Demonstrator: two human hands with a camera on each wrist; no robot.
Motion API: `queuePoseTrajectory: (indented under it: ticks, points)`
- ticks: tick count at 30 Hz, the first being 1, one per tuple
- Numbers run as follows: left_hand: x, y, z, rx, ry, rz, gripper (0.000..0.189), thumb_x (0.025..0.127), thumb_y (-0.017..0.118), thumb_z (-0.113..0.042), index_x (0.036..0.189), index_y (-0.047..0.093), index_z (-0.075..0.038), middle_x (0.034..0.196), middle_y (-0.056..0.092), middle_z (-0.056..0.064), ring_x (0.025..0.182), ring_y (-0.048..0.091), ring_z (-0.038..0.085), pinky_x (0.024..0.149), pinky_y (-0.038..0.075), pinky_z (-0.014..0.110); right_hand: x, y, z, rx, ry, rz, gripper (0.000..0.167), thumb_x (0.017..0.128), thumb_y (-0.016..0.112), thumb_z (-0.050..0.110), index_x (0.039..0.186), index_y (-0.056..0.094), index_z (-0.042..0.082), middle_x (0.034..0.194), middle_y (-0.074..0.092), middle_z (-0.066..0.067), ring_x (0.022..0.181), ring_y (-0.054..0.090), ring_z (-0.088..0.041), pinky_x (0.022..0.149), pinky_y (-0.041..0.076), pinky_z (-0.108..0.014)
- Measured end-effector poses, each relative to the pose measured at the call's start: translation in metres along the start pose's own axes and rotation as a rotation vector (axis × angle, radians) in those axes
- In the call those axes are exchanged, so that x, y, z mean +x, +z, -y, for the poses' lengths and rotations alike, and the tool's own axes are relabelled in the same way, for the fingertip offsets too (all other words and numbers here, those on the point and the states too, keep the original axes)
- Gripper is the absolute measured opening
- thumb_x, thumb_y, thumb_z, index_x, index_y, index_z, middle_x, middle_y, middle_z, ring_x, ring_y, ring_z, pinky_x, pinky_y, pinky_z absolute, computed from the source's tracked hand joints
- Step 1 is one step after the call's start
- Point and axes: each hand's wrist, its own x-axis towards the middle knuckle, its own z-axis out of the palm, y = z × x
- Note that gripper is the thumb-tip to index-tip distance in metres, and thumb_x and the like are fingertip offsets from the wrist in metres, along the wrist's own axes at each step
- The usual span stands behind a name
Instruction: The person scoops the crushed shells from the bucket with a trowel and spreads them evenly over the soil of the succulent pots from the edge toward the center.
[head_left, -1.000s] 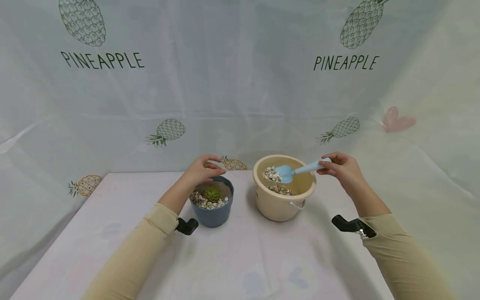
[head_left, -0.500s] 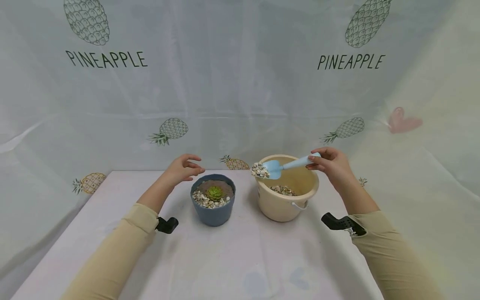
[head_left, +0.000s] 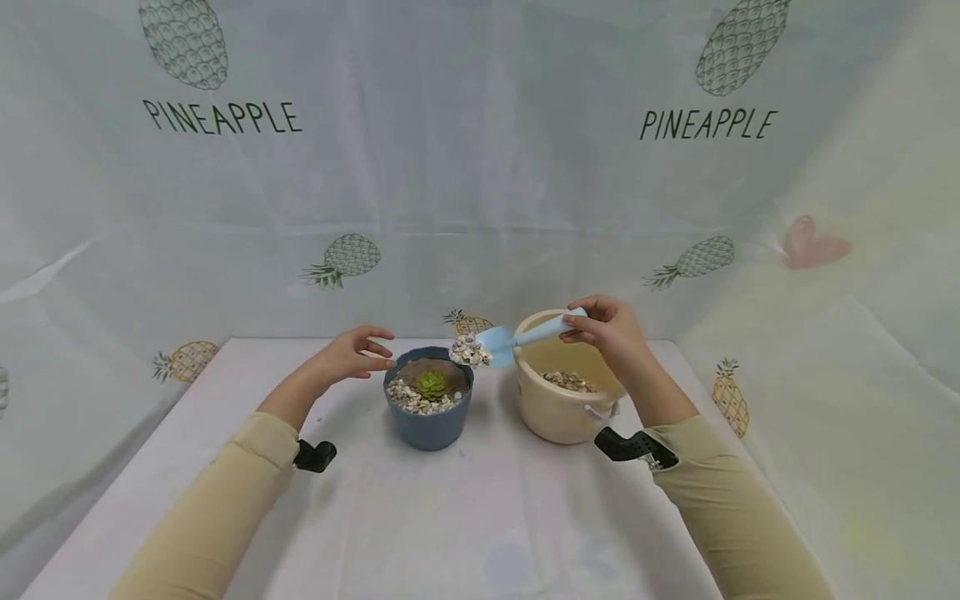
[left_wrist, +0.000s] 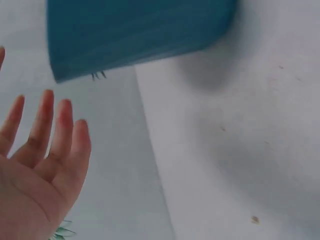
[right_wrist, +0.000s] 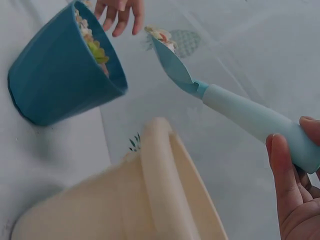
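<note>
My right hand (head_left: 606, 332) pinches the handle end of a light blue toy shovel (right_wrist: 255, 112) between thumb and fingers. Pebbles (head_left: 470, 351) heap on its blade, which reaches over the right rim of a blue flowerpot (head_left: 427, 427). Inside the pot a green succulent (head_left: 431, 384) grows in soil, with pale pebbles along the near left side. My left hand (head_left: 352, 353) hovers by the pot's left rim, fingers spread and holding nothing; the left wrist view has the fingers (left_wrist: 61, 125) apart from the pot wall. Below the right hand stands a cream bucket (head_left: 555, 414) with pebbles at its bottom.
Pot and bucket stand side by side on a table with a pale cloth (head_left: 420, 517), a gap between them. A curtain (head_left: 480, 167) printed with pineapples hangs right behind the table. The bucket's white handle (head_left: 597, 412) hangs down at its front right.
My right hand has carried the loaded shovel left, from above the bucket to the pot's right rim. My left hand has drawn back left from over the pot.
</note>
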Motion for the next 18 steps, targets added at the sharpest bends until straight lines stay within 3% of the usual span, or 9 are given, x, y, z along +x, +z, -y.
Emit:
queuePoseTrajectory:
  ticks: [3,8,18]
  points:
    - [-0.002,0.001,0.01,0.012,-0.006,0.062,0.066,0.092,0.07,-0.021,0.147,0.038,-0.007,0.142,0.043,0.024,0.122,0.051,0.038,0.096,0.044,0.052,0.003,0.012,-0.004,-0.005,0.007,0.021,0.034,0.092,0.065,0.002,0.117,0.052,-0.017,0.095,0.06,-0.013,0.071,0.069,-0.021,0.074,0.057,-0.034]
    - [-0.003,0.003,0.019,0.026,0.049,0.163,0.072,0.088,0.075,-0.017,0.148,0.036,-0.005,0.148,0.033,0.027,0.126,0.046,0.042,0.097,0.043,0.053,0.006,0.029,-0.009,0.002,0.032,0.032,0.032,0.092,0.065,0.001,0.117,0.053,-0.016,0.097,0.061,-0.014,0.073,0.069,-0.021,0.077,0.057,-0.037]
    - [0.005,0.001,0.036,0.065,0.076,0.237,0.084,0.086,0.078,-0.021,0.154,0.029,-0.016,0.158,0.018,0.019,0.134,0.035,0.044,0.101,0.037,0.057,0.011,0.062,-0.017,0.018,0.072,0.041,0.021,0.091,0.064,-0.004,0.11,0.057,-0.01,0.098,0.06,-0.016,0.071,0.069,-0.02,0.075,0.057,-0.034]
